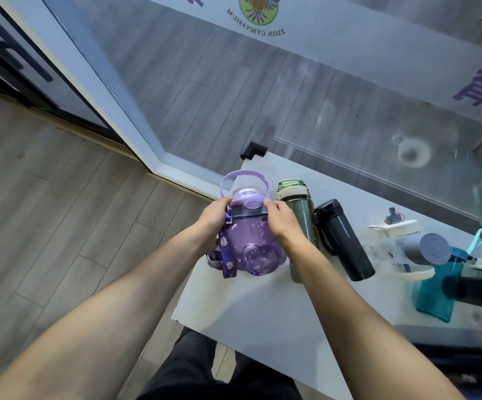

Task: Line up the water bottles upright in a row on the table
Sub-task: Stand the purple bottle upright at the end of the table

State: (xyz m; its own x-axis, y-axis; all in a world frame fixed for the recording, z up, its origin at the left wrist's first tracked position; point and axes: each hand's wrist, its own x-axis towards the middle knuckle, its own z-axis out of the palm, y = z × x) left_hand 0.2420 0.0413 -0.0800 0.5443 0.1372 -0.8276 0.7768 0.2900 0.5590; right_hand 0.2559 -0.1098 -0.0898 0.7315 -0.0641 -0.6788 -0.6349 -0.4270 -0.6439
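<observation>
Both hands' fingers (271, 204) around empty purple bottle (251, 241) on table (262, 313).

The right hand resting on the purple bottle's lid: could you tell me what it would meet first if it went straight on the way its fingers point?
The right hand already touches the purple translucent plastic bottle; its fingers point left across the lid, probably towards the left hand.

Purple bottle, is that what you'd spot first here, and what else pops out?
Yes: the chubby purple bottle stands at the table's left end, with the left hand and right hand gripping its lid. Right beside it stand a green bottle and a black bottle, with a teal bottle farther right.
</observation>
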